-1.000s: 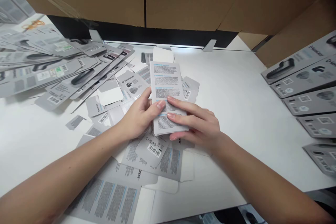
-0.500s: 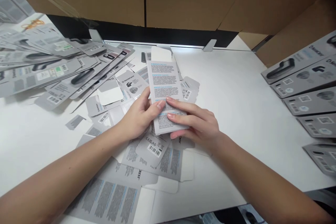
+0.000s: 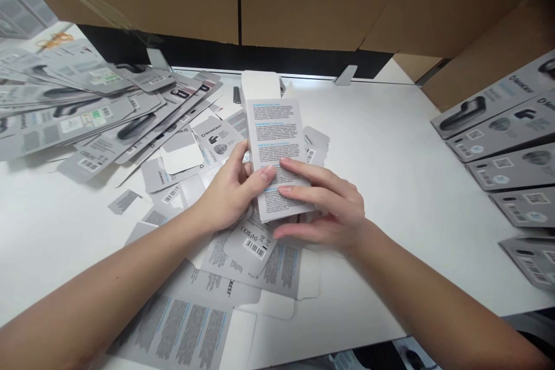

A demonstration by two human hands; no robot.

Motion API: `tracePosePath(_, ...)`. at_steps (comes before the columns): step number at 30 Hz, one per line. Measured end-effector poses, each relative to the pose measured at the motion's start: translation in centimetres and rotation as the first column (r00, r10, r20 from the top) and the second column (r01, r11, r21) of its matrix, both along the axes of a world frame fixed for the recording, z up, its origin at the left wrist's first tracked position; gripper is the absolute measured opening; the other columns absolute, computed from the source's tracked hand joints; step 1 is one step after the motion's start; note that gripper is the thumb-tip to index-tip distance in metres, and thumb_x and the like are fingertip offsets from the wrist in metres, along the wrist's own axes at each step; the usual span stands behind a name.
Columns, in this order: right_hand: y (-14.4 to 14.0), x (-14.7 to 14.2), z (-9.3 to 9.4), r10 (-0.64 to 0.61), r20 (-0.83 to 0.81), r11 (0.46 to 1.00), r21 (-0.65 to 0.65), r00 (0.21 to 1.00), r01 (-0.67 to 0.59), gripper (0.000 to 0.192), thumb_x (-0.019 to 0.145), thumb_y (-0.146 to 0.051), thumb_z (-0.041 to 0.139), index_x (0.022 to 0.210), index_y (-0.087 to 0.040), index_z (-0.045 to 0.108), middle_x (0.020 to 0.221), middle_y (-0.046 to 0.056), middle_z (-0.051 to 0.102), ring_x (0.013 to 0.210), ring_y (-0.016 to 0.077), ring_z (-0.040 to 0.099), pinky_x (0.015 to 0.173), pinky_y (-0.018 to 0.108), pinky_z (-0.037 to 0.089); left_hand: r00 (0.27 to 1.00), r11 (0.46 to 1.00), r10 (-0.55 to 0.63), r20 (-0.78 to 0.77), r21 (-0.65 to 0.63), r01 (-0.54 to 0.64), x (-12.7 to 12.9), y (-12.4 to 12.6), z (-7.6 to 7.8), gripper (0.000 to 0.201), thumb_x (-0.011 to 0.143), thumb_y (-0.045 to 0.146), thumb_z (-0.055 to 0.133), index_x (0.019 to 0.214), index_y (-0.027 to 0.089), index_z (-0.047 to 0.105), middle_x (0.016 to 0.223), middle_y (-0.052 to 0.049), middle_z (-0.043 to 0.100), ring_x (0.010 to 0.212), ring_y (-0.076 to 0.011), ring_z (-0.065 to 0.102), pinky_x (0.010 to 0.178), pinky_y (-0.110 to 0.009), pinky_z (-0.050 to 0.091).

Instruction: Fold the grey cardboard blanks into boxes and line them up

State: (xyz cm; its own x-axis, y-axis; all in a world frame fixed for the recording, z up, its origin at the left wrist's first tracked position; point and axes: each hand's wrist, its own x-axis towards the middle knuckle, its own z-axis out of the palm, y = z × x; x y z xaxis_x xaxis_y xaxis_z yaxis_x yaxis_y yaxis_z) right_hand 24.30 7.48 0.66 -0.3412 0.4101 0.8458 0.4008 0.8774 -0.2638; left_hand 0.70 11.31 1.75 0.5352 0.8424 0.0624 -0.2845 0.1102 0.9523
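Observation:
A grey and white folding carton [image 3: 280,133] with blue headings and dense print stands tilted in front of me, its white top flap [image 3: 260,84] sticking up. My left hand [image 3: 234,191] is closed round its left edge, thumb on the printed face, other fingers partly hidden behind. Across the lower right of that face lie the outstretched fingers of my right hand [image 3: 329,205]; the thumb is spread away, below the carton's bottom edge. Beneath both hands is a loose pile of flat carton blanks [image 3: 182,324], some with barcodes.
Fanned stacks of flat cartons [image 3: 108,110] cover the left of the white table [image 3: 373,150]. Several printed boxes [image 3: 498,127] stand in a row at the right. Cardboard panels [image 3: 303,0] form a wall along the back, with white clips [image 3: 347,75] at its foot.
The carton has shifted slightly right, and more of its left side and top flap shows. My right thumb has moved left and down, away from the carton's bottom edge.

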Motion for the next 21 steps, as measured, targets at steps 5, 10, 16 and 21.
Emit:
tracePosePath(5, -0.14, -0.2, -0.11, -0.06, -0.024, 0.998, 0.008, 0.998, 0.06, 0.076, 0.094, -0.06, 0.105, 0.159, -0.03, 0.08, 0.163, 0.012, 0.082, 0.133, 0.0353, 0.09, 0.102, 0.046, 0.083, 1.0, 1.0, -0.003, -0.01, -0.002, 0.003, 0.0, -0.17, -0.24, 0.076, 0.1, 0.067, 0.094, 0.152, 0.026, 0.054, 0.13, -0.015, 0.089, 0.119, -0.0404, 0.089, 0.087, -0.046, 0.074)
tracePosePath(10, -0.12, -0.28, -0.31, -0.086, -0.04, 0.996, 0.009, 0.996, 0.086, 0.082, 0.09, -0.062, 0.108, 0.161, -0.035, 0.078, 0.163, 0.009, 0.082, 0.131, 0.0364, 0.091, 0.102, 0.049, 0.083, 1.0, 1.0, -0.015, -0.02, -0.02, 0.015, -0.09, -0.19, -0.29, 0.078, 0.101, 0.066, 0.094, 0.154, 0.027, 0.052, 0.136, -0.017, 0.088, 0.119, -0.0403, 0.089, 0.086, -0.045, 0.075)
tracePosePath(16, -0.22, -0.36, -0.54, -0.085, -0.05, 0.996, -0.007, 0.995, 0.085, 0.087, 0.088, -0.057, 0.11, 0.165, -0.038, 0.076, 0.166, 0.008, 0.08, 0.133, 0.0369, 0.09, 0.103, 0.05, 0.083, 1.0, 1.0, -0.014, 0.0, -0.021, 0.014, -0.13, -0.12, -0.7, 0.077, 0.102, 0.066, 0.093, 0.156, 0.028, 0.053, 0.142, -0.018, 0.087, 0.125, -0.042, 0.088, 0.088, -0.047, 0.075)
tracePosePath(21, -0.37, -0.63, -0.67, -0.125, -0.044, 0.992, -0.013, 0.991, 0.125, 0.073, 0.096, -0.059, 0.104, 0.16, -0.035, 0.078, 0.163, 0.009, 0.082, 0.133, 0.0365, 0.09, 0.104, 0.05, 0.083, 1.0, 0.999, -0.02, -0.019, -0.028, 0.02, -0.15, -0.05, -0.69, 0.079, 0.101, 0.065, 0.094, 0.157, 0.028, 0.053, 0.141, -0.018, 0.087, 0.119, -0.0409, 0.089, 0.088, -0.047, 0.075)
